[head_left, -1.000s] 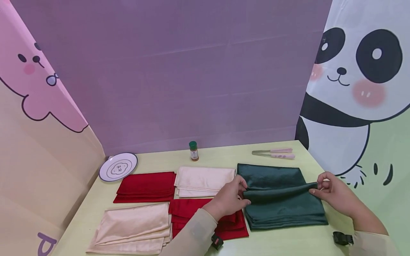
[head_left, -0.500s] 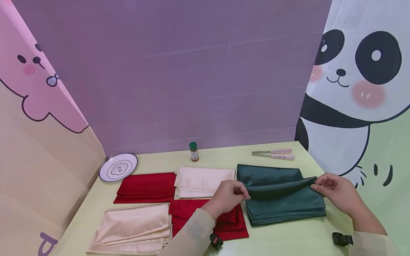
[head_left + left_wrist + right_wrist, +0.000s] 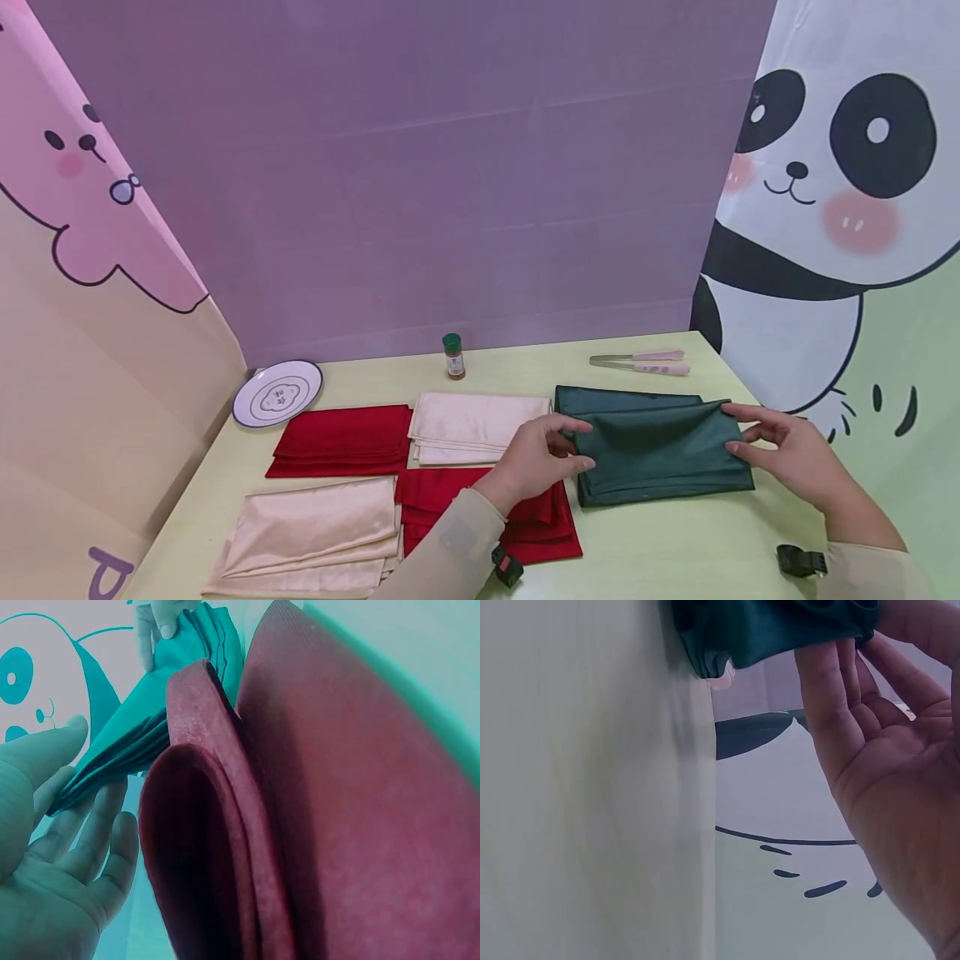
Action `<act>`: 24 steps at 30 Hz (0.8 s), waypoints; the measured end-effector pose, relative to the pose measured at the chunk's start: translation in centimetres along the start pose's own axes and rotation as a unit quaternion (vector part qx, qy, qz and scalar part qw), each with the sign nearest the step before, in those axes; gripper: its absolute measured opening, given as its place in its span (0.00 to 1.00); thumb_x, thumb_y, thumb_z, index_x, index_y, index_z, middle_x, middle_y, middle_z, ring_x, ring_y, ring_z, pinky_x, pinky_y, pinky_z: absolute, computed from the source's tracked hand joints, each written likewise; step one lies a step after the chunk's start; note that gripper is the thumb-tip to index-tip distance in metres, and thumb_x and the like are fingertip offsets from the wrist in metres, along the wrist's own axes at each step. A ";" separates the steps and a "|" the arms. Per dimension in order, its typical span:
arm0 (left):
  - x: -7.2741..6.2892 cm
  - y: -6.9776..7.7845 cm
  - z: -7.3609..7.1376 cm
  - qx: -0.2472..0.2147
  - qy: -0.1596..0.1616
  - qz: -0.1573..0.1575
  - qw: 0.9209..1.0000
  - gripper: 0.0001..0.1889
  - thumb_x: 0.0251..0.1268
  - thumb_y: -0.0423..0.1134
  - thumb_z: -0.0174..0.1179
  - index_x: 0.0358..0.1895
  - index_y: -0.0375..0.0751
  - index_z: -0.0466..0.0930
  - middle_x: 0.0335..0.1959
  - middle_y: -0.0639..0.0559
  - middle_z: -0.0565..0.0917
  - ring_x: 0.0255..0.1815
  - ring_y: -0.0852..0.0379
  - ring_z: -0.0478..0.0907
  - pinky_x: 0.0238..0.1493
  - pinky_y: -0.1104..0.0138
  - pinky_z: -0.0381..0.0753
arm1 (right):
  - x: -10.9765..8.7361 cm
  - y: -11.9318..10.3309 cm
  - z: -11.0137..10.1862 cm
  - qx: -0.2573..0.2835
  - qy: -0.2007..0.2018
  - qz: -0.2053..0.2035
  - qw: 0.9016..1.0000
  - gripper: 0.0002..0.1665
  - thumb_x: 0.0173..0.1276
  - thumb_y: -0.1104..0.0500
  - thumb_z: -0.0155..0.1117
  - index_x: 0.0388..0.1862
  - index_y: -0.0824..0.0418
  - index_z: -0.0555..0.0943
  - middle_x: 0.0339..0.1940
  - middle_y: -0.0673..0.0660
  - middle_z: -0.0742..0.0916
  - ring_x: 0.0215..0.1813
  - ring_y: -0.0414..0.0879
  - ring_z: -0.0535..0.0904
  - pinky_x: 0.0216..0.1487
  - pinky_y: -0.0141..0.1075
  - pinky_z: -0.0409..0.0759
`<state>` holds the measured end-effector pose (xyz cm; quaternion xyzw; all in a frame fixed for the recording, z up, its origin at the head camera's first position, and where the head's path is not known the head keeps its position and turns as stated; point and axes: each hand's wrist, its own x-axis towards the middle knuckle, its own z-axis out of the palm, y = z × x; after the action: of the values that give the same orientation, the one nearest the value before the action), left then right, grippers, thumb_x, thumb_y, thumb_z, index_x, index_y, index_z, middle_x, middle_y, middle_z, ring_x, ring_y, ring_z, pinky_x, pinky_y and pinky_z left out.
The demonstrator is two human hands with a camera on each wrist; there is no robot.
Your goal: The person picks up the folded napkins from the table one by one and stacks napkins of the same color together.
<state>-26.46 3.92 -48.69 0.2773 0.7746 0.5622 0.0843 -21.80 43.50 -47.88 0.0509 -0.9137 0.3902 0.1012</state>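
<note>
A dark green satin cloth (image 3: 660, 458), folded in layers, lies on the right of the table, its near part raised into a ridge. My left hand (image 3: 536, 458) is at its left edge with thumb and fingers apart. In the left wrist view, the thumb (image 3: 64, 739) stands off the cloth while the fingers reach beneath its layered corner. At the opposite edge, my right hand (image 3: 783, 446) holds the raised corner between thumb and fingers. The right wrist view shows those fingers (image 3: 823, 682) against the cloth's underside. A red cloth (image 3: 555, 529) lies beneath my left wrist.
Another folded red cloth (image 3: 341, 442), a pale pink cloth (image 3: 480, 417) and a peach cloth (image 3: 315, 525) lie on the left and middle. Along the back stand or lie a plate (image 3: 277, 393), a green-capped jar (image 3: 454, 358) and two pink-handled knives (image 3: 660, 368).
The raised fold has moved away from me over the back part, and the near edge has slid farther back. Both hands' thumbs and fingers have spread wider.
</note>
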 end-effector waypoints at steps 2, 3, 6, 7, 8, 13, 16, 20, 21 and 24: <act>0.0 -0.1 0.0 0.003 0.001 0.007 1.000 0.25 0.63 0.39 0.77 0.63 0.58 0.84 0.51 0.61 0.82 0.42 0.65 0.82 0.41 0.69 0.85 | 0.0 0.0 0.1 0.002 0.004 -0.005 1.000 0.36 0.68 0.56 0.78 0.72 0.63 0.77 0.45 0.59 0.88 0.43 0.32 0.82 0.36 0.31 0.77; 0.1 -0.1 -0.1 0.002 0.002 0.011 1.000 0.26 0.63 0.39 0.77 0.64 0.58 0.83 0.52 0.60 0.81 0.42 0.65 0.82 0.41 0.69 0.85 | 0.0 0.0 0.1 0.004 0.005 -0.008 1.000 0.36 0.68 0.56 0.78 0.73 0.62 0.77 0.46 0.59 0.88 0.43 0.32 0.82 0.36 0.31 0.78; 0.1 -0.2 -0.2 -0.004 0.008 0.020 1.000 0.29 0.62 0.38 0.77 0.67 0.58 0.82 0.57 0.62 0.79 0.42 0.65 0.83 0.43 0.70 0.85 | 0.1 0.1 0.4 0.022 -0.001 -0.015 1.000 0.39 0.68 0.59 0.77 0.76 0.61 0.74 0.52 0.59 0.86 0.46 0.31 0.81 0.37 0.31 0.82; 0.1 -0.2 -0.2 -0.006 0.010 0.022 1.000 0.29 0.62 0.37 0.77 0.67 0.57 0.81 0.59 0.63 0.79 0.41 0.65 0.83 0.44 0.70 0.85 | 0.1 0.0 0.5 0.030 -0.005 -0.017 0.999 0.40 0.68 0.60 0.77 0.77 0.61 0.73 0.53 0.57 0.85 0.47 0.31 0.81 0.38 0.32 0.83; 0.1 -0.3 -0.3 -0.006 0.012 0.026 1.000 0.30 0.62 0.37 0.77 0.68 0.57 0.81 0.60 0.63 0.78 0.41 0.65 0.84 0.44 0.70 0.85 | 0.1 0.0 0.5 0.038 -0.009 -0.020 0.999 0.41 0.69 0.61 0.76 0.78 0.61 0.71 0.56 0.55 0.84 0.48 0.31 0.80 0.38 0.32 0.84; 0.4 -0.6 -0.4 0.004 0.024 0.034 0.999 0.34 0.63 0.38 0.76 0.72 0.59 0.77 0.64 0.61 0.77 0.40 0.66 0.84 0.44 0.70 0.85 | 0.1 -0.1 0.9 0.077 -0.014 -0.036 0.996 0.43 0.69 0.64 0.75 0.80 0.60 0.68 0.59 0.44 0.80 0.51 0.31 0.78 0.41 0.30 0.85; 0.7 -0.8 -0.6 0.018 0.034 0.035 0.999 0.34 0.65 0.37 0.75 0.73 0.60 0.75 0.65 0.61 0.76 0.40 0.66 0.82 0.45 0.71 0.85 | 0.2 -0.1 1.3 0.093 -0.012 -0.043 0.995 0.43 0.69 0.67 0.74 0.80 0.63 0.68 0.58 0.43 0.80 0.51 0.33 0.79 0.41 0.29 0.85; 0.9 -0.9 -1.0 0.028 0.037 0.035 0.998 0.32 0.69 0.34 0.71 0.74 0.57 0.74 0.67 0.59 0.75 0.42 0.66 0.81 0.45 0.70 0.85 | 0.5 -0.4 1.8 0.084 -0.011 -0.032 0.996 0.42 0.69 0.65 0.75 0.79 0.64 0.69 0.61 0.52 0.80 0.51 0.32 0.79 0.42 0.29 0.85; 1.0 -0.9 -1.1 0.025 0.036 0.036 0.998 0.32 0.69 0.33 0.71 0.74 0.56 0.74 0.65 0.57 0.76 0.41 0.65 0.81 0.45 0.70 0.85 | 0.6 -0.5 1.9 0.075 -0.011 -0.026 0.997 0.41 0.70 0.63 0.75 0.79 0.64 0.69 0.62 0.55 0.80 0.51 0.31 0.78 0.42 0.29 0.85; 1.2 -1.0 -1.5 0.019 0.035 0.031 0.999 0.31 0.70 0.33 0.70 0.74 0.56 0.75 0.59 0.53 0.79 0.41 0.64 0.81 0.43 0.69 0.84 | 0.8 -0.9 2.0 0.053 -0.007 -0.010 0.999 0.38 0.71 0.60 0.74 0.77 0.63 0.72 0.63 0.62 0.79 0.52 0.29 0.76 0.42 0.28 0.84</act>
<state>-28.44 3.11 -48.84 0.2830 0.7788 0.5587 0.0341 -22.72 41.41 -48.44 0.0683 -0.8917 0.4369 0.0963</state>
